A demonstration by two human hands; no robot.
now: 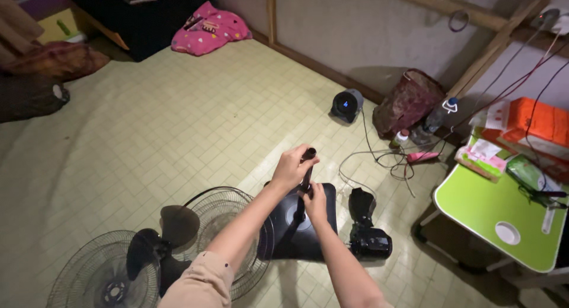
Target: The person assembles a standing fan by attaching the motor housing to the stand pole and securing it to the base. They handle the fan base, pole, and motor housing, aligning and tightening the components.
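Hands meet over a dark fan pole (pixel 304 183) that stands on its square black base (pixel 317 234) on the tiled floor (pixel 178 124). Fingers of the left hand (pixel 291 167) are wrapped round the pole's top; the right hand (pixel 316 202) grips it lower down, seemingly closed on it, though the light is dim. Just right of the base lies the fan motor (pixel 367 237). Two wire grilles (pixel 106 278) and the blades (pixel 160 237) lie to the left.
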